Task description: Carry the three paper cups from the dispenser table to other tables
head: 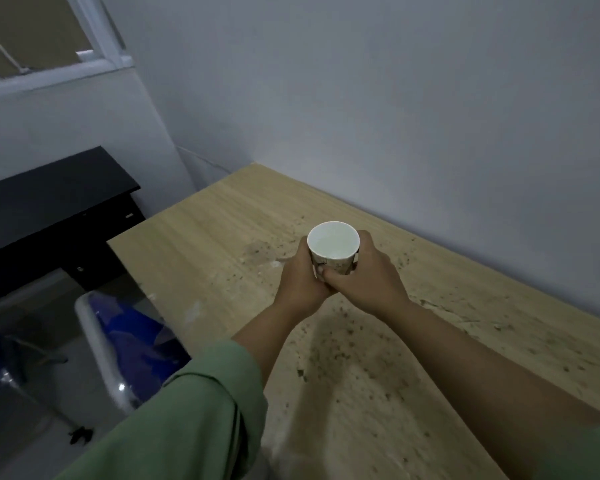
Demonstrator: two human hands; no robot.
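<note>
A white paper cup (333, 242) with a printed pattern on its side is held upright over a light wooden table (205, 230). My left hand (300, 282) wraps the cup's left side and my right hand (368, 275) wraps its right side, fingers meeting in front. The cup's mouth faces up and its inside looks pale; its base is hidden by my fingers, so I cannot tell whether it touches the tabletop. No other cup or dispenser is in view.
The wooden table is dusty and speckled with dark crumbs, and stands against a grey wall (395, 98) at its far side. To the left are a black desk (56, 202) and a chair with blue upholstery (129, 337). A window (32, 36) is at upper left.
</note>
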